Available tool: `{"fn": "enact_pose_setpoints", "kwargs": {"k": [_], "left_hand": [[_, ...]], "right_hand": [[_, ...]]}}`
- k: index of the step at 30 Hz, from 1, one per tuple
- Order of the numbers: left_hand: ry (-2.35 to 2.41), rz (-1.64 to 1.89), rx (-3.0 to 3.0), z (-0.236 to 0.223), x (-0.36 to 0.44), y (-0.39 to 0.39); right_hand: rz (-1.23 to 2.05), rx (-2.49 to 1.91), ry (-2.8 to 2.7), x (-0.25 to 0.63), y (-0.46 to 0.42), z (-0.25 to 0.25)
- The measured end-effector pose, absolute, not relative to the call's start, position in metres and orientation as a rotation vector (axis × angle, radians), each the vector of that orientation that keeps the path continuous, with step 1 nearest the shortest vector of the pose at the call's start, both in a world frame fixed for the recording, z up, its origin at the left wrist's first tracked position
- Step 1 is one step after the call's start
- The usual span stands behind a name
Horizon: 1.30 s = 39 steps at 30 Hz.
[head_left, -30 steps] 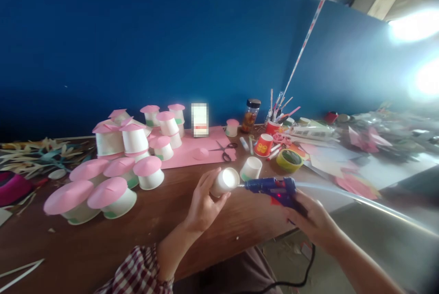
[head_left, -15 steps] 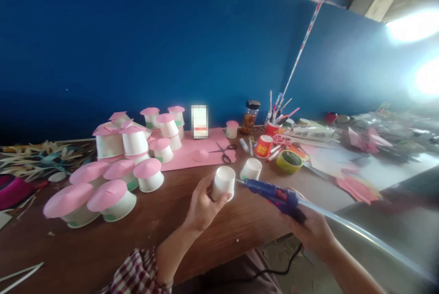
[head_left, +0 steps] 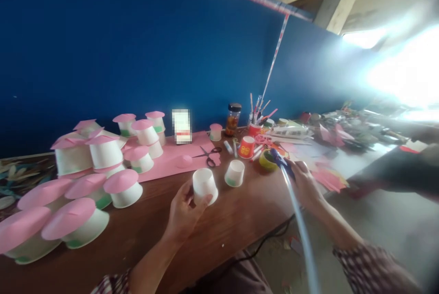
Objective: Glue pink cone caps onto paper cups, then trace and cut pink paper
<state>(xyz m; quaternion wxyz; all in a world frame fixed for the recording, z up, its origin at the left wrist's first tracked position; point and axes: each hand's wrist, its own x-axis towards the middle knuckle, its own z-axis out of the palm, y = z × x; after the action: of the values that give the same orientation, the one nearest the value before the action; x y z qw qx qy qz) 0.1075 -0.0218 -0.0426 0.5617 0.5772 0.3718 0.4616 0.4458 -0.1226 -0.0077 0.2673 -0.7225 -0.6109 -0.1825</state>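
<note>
Cup (head_left: 204, 186) is just below the centre of the frame, narrow end up, clamped by the left hand (head_left: 185, 209); excess thumb pressure could dent it. Hands are apart. Right of centre, the right hand (head_left: 305, 184) grips the glue gun (head_left: 282, 160), which overlaps the tape roll (head_left: 266, 161) in view; contact with a hot nozzle could mark the roll. Cord (head_left: 269, 236) snagging at the table (head_left: 247, 207) edge could jerk the glue gun.
</note>
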Motion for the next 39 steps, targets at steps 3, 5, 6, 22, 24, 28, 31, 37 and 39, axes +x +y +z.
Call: {"fn": "enact_pose_setpoints", "kwargs": {"k": [3, 5, 6, 22, 24, 28, 31, 37, 39], "left_hand": [[0.901, 1.089, 1.4, -0.043, 0.107, -0.022], [0.904, 1.11, 1.421, -0.043, 0.106, -0.02], [0.902, 1.123, 1.426, -0.044, 0.104, -0.019], [1.007, 1.186, 1.512, -0.045, 0.056, -0.013], [0.918, 1.168, 1.633, -0.044, 0.055, -0.02], [0.751, 1.132, 1.871, -0.036, 0.053, -0.028], [0.772, 1.203, 1.881, -0.035, 0.052, -0.027], [0.971, 1.35, 1.544, -0.042, 0.055, -0.017], [1.004, 1.351, 1.47, -0.042, 0.055, -0.014]], "right_hand": [[-0.575, -2.138, -1.649, 0.48, -0.1, -0.016], [-0.587, -2.196, -1.653, 0.496, -0.088, -0.021], [-0.586, -2.203, -1.665, 0.502, -0.083, -0.024], [-0.668, -2.136, -1.681, 0.468, -0.067, 0.033], [-0.568, -1.951, -1.714, 0.432, -0.056, 0.056], [-0.188, -1.684, -2.105, 0.337, -0.02, 0.08], [0.159, -1.629, -2.378, 0.274, 0.019, 0.071], [0.308, -1.727, -2.317, 0.217, 0.082, 0.037], [0.369, -1.734, -2.278, 0.211, 0.084, 0.032]]}}
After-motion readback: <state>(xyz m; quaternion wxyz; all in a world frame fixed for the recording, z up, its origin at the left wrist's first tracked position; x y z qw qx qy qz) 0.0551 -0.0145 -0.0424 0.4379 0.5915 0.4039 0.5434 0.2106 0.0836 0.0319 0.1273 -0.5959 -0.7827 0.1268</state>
